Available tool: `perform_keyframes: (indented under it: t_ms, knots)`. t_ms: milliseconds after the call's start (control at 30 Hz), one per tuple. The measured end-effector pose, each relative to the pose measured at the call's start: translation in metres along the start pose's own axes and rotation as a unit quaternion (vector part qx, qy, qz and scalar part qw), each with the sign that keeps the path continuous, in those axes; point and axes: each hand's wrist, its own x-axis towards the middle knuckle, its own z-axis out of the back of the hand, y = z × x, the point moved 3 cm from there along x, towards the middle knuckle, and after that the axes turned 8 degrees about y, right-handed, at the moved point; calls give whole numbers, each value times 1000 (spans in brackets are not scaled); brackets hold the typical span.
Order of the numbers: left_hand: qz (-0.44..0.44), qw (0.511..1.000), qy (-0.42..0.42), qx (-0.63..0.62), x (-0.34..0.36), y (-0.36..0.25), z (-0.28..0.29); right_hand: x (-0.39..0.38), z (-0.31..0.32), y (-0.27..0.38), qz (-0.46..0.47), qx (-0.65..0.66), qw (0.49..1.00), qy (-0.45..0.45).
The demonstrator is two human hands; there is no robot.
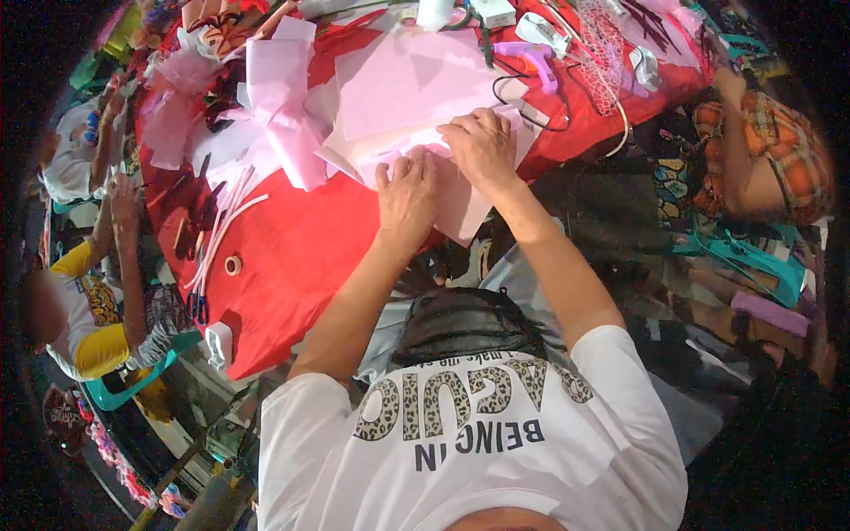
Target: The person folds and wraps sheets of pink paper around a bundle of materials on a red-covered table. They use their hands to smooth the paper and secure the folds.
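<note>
Both my hands work on a pale pink sheet of wrapping paper (403, 146) at the near edge of the red-covered table. My left hand (409, 195) has its fingers bent over the folded near part of the sheet and holds it. Just to the right, my right hand (485, 146) presses on the same fold with curled fingers, its thumb toward the left hand. A corner of paper hangs past the table edge below my hands. Another flat pink sheet (398, 84) lies beyond them. A gathered pink paper wrap (279, 115) stands to the left.
A purple glue gun (536, 64) with a dark cord lies to the right. On the red cloth (292, 257) are a tape roll (233, 265), white strips (221, 221) and scissors (197, 305). People sit at both sides, one in a plaid garment (779, 150) on the right.
</note>
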Motion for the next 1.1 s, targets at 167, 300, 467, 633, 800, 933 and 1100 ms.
perform_keyframes:
  t_ms: [167,300,467,633,800,933,1100]
  knots:
    - [18,998,-20,-48,5,1,0,-3,-8,-6,8,22,1000,5]
    - [16,998,-21,-57,7,0,3,-6,-9,-4,7,46,999,-2]
    - [12,1000,11,-20,10,-3,3,-6,-6,-6,-6,76,997,-9]
    - [-2,999,46,-19,7,-3,2,10,6,21,-51,321,942,-84]
    - [13,998,21,-64,6,-6,4,3,-23,34,-150,517,841,52]
    - [24,997,8,-76,8,-3,-3,1,-35,26,-184,582,792,25]
    - [43,993,45,-95,9,-3,-5,1,-33,28,-191,567,801,16]
